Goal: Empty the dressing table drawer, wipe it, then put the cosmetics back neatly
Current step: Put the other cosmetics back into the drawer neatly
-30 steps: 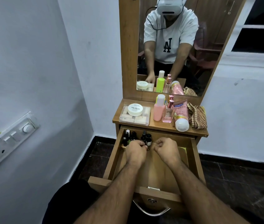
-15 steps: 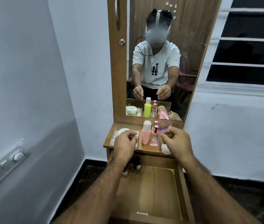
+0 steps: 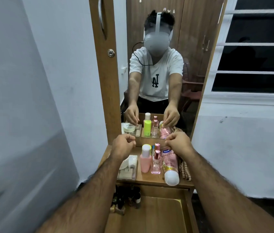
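drawer: hands went up from it

the drawer (image 3: 158, 214) stays open below the worktop (image 3: 149, 179), small bottles (image 3: 126, 199) in its back left corner. i raised my left hand (image 3: 122, 146) and right hand (image 3: 179, 143) above the worktop; fingers curled, if pinching something i cannot tell. emptying is unfinished.

In the mirror (image 3: 158, 73) you can see a white T-shirt with short sleeves and dark letters on the chest. A pale grey headset sits on the head (a thin black cable hangs from it). Both forearms are bare and hairy.
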`<state>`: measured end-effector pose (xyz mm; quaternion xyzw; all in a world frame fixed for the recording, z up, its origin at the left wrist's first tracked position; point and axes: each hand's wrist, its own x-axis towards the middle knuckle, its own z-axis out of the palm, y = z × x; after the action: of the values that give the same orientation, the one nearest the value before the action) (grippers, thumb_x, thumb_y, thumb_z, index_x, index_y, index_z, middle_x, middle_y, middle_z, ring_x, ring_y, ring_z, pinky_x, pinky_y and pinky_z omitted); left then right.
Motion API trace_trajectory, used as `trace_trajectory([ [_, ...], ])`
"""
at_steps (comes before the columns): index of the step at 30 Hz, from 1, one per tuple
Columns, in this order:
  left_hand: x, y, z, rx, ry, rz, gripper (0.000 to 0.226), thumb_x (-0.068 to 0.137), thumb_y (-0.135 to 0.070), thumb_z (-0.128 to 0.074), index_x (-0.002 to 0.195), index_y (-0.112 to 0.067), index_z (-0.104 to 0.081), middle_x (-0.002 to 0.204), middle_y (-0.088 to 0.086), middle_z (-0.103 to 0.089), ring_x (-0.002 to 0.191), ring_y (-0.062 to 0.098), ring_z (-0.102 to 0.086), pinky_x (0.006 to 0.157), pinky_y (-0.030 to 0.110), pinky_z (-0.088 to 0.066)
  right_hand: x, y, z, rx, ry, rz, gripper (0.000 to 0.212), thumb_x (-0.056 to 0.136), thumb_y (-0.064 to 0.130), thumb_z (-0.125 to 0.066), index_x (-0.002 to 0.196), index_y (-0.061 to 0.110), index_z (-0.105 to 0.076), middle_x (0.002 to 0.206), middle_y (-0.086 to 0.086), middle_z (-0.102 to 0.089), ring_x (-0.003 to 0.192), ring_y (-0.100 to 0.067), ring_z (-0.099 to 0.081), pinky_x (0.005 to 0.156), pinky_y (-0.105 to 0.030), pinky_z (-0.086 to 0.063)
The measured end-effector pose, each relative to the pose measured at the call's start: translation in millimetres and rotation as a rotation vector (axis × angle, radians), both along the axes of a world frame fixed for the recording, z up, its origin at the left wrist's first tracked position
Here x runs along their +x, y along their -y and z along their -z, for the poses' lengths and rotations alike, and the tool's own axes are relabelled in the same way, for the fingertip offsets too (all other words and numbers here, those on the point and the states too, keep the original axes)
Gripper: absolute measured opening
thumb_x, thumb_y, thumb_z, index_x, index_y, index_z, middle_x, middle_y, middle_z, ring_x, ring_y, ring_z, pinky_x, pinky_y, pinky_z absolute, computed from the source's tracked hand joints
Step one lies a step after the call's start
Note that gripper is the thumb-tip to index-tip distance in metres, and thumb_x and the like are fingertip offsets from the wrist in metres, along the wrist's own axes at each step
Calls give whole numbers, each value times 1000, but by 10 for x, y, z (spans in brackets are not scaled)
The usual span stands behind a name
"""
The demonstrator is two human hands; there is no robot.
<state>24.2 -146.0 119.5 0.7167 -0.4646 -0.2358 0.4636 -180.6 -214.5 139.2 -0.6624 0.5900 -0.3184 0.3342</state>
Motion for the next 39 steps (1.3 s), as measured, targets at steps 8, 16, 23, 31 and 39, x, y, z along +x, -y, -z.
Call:
trace_trajectory([
  [8,-1,232,175,134,-35,248,35,84,19,-58,104,-7,-70,102,12,-70,100,27,-67,89,45,-57,103,155,43,119,38,-226,12,88,-7,-64,96,0,-70,86,-19,-72,69,-22,-63,53,-29,-51],
  [16,17,195,162,128,47,376,43,78,19,-65,110,-8,-73,104,5,-74,102,21,-69,88,37,-58,17,89,-35,153,-42,-404,34,82,-19,-57,102,4,-72,88,-10,-73,81,-18,-69,73,-34,-60],
  [23,0,-96,97,26,37,228,30,88,7,-65,112,-11,-69,103,3,-72,99,15,-67,76,14,-54,-62,-92,39,-46,24,-233,16,87,2,-68,94,16,-72,91,-3,-72,88,-18,-70,69,-33,-59],
  [31,-99,-407,27,56,81,271,53,83,10,-59,131,-12,-58,118,1,-66,107,15,-63,83,22,-53,-120,-307,-55,158,-29,-384,58,81,-14,-64,131,14,-54,111,-10,-63,99,-22,-66,81,-42,-60],
  [39,-221,-511,216,67,160,214,44,74,-17,-84,108,-27,-59,100,-12,-65,92,7,-63,80,31,-55,-46,-540,88,-54,-182,-283,44,73,13,-86,102,23,-55,86,1,-67,78,-14,-67,68,-35,-58],
])
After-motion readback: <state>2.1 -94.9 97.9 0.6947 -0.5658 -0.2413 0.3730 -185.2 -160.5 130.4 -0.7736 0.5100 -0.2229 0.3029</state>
